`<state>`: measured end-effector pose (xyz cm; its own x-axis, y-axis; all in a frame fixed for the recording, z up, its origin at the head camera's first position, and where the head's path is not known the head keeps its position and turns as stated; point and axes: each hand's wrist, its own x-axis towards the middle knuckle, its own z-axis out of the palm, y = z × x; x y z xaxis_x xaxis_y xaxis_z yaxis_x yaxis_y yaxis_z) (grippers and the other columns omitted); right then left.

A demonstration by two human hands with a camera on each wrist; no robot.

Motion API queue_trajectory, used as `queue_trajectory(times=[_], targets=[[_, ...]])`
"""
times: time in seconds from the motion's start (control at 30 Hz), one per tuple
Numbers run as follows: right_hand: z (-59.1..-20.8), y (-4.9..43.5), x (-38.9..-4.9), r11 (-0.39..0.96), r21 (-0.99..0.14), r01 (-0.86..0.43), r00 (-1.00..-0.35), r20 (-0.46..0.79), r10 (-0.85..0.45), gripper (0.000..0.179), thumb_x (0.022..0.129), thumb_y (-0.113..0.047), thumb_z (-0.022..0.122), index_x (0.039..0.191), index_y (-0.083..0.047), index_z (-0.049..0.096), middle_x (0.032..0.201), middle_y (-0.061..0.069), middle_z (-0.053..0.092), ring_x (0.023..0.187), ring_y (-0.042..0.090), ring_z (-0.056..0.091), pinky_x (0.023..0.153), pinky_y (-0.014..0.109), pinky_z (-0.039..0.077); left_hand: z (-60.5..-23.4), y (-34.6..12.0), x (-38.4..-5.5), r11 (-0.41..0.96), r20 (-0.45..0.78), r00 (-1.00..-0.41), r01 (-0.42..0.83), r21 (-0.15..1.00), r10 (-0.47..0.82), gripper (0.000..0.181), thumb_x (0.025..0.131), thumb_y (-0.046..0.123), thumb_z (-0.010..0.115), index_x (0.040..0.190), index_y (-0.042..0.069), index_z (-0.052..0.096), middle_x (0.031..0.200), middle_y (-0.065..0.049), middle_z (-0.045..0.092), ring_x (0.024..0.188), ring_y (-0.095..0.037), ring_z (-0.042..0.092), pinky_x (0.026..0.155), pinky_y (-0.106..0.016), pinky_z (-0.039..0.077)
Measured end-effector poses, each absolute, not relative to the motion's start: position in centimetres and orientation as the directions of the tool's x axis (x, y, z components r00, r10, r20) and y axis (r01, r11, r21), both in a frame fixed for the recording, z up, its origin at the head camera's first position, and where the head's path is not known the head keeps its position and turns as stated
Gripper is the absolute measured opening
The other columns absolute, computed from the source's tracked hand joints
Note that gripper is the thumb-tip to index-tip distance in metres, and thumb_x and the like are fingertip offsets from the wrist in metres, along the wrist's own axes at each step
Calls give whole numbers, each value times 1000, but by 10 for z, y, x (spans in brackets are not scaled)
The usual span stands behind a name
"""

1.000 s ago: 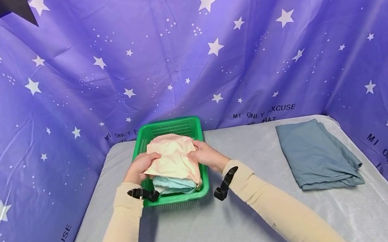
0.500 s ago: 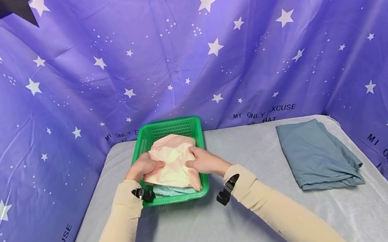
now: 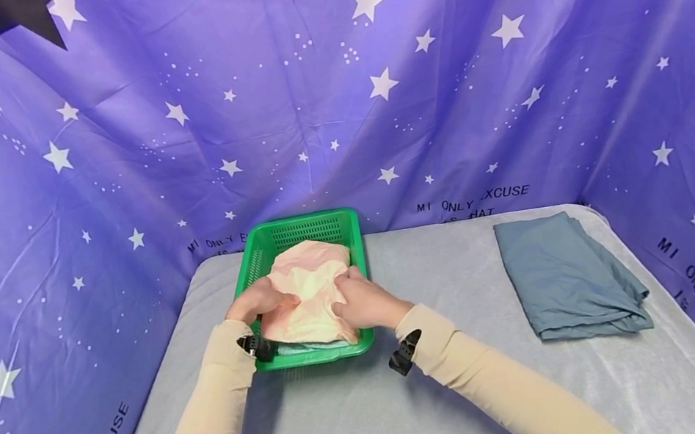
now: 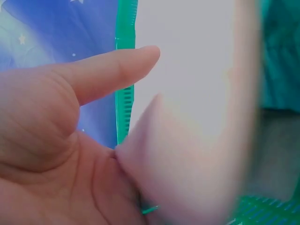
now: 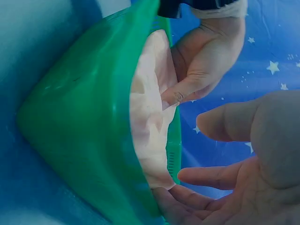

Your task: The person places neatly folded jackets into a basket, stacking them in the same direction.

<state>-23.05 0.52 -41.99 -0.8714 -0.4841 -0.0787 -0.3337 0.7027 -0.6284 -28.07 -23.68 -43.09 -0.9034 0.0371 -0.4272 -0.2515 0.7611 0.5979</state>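
Note:
A folded pale-pink cloth [image 3: 307,289] lies in the green plastic basket [image 3: 317,357], over a light-teal cloth [image 3: 312,346] whose front edge peeks out. My left hand [image 3: 261,300] holds the pink cloth's left side, thumb on top; in the left wrist view its fingers are hidden by the cloth. On the opposite side is my right hand [image 3: 367,301]. The right wrist view shows that hand's thumb [image 5: 225,123] and index finger [image 5: 211,176] spread apart, the other fingers at the cloth's edge beside the basket wall.
A folded blue-grey cloth [image 3: 570,282] lies at the right on the table with its grey cover [image 3: 434,264]. Behind and to both sides hangs a purple star-patterned curtain [image 3: 331,100]. The basket stands close to the back curtain.
The pink cloth has come down lower into the basket and now covers most of the teal cloth. Both hands have shifted slightly toward the front, the right one also a little inward.

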Motion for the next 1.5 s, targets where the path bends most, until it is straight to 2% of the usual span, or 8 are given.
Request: queue_trajectory(times=[0.13,0.3,0.37,0.47,0.87,1.13,1.37,1.5], targets=[[-422,5,-228,722,-567,-397,-864,-34,-502,53,101,-23,61,141,9,52,137,23,45,109,28,58,103,41,51,-430,-238,-279,763,-435,-899,-251,596,45,88,90,26,77,150,-17,28,157,-33,32,140,-42,42,117,-54,40],[-425,5,-227,741,-477,-472,-840,-11,-542,42,101,-21,59,131,8,60,134,21,50,112,31,54,107,43,47,-425,-236,-278,791,-439,-897,-234,564,47,100,96,28,70,161,-7,3,167,-29,14,143,-48,40,97,-56,55],[-426,5,-227,751,-425,-506,-825,-16,-565,34,102,-21,58,122,5,66,128,19,54,107,29,52,103,41,47,-424,-234,-277,820,-427,-903,-206,534,51,91,97,29,68,162,-1,11,165,-26,24,131,-45,52,83,-54,59],[-428,4,-228,758,-335,-559,-800,-20,-599,24,102,-21,58,107,-1,70,117,14,59,99,25,48,97,38,45,-421,-231,-276,861,-418,-907,-168,481,56,77,99,32,65,160,4,26,161,-22,37,122,-39,58,78,-51,59],[-435,3,-229,760,-159,-630,-765,-41,-643,24,102,-22,56,103,-7,74,112,9,69,114,27,59,100,40,47,-422,-232,-281,886,-485,-868,-140,441,104,65,103,33,57,157,4,36,163,-21,35,138,-44,48,93,-60,54],[-432,10,-230,699,-235,-675,-723,24,-690,20,102,-17,55,91,-10,71,99,6,69,101,24,62,98,38,48,-421,-232,-281,873,-473,-875,-151,463,100,66,103,33,58,157,2,36,162,-23,35,141,-46,44,98,-61,52],[-426,28,-232,650,-465,-601,-779,161,-606,30,102,-17,58,127,-5,69,130,8,69,123,27,63,105,44,52,-411,-233,-273,886,-250,-966,-64,459,60,62,103,33,58,155,3,41,158,-24,42,146,-49,37,113,-63,40],[-422,46,-233,626,-573,-529,-832,208,-513,26,101,-16,61,125,-11,70,124,4,72,107,20,68,92,40,57,-403,-226,-262,848,-94,-995,-20,530,34,55,103,33,59,151,9,48,152,-24,50,137,-46,49,108,-62,45]])
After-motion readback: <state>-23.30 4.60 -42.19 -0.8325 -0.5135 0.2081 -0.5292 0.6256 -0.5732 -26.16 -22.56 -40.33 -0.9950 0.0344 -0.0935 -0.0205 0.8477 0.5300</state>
